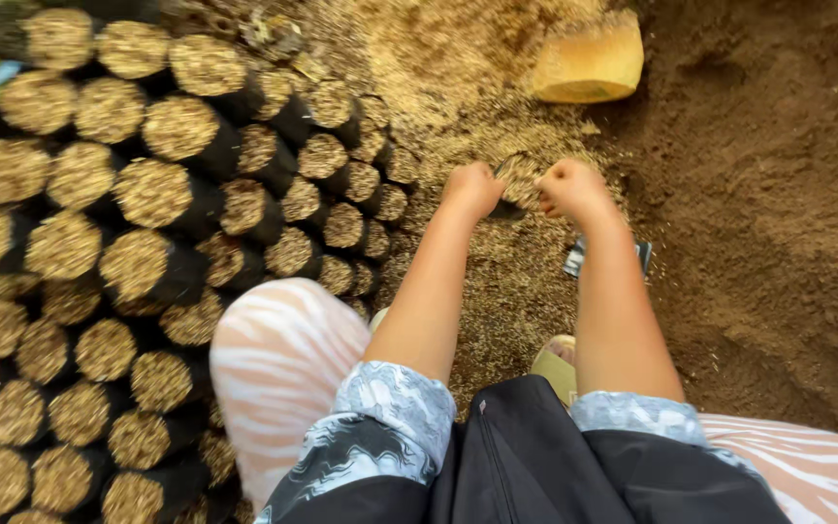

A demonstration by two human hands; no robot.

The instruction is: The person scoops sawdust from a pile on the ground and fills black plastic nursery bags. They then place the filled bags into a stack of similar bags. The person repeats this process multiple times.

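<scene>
Filling a small black bag (518, 182) with husk mix, both fists closed on its rim.

My left hand (471, 188) and right hand (568, 186) are each clenched on opposite sides of the bag, which stands on the ground between them on the pale husk pile (458, 87), its open top showing the straw-coloured fill. To do this well I judge I should keep the mouth stretched open and level, press the fill down evenly, and hold the bag upright so nothing spills onto the dark soil (768, 175) to my right. Finished bags (147, 194) lie stacked in rows on my left, well apart from my grip; a yellow container (589, 63) sits beyond my hands on the pile.
</scene>
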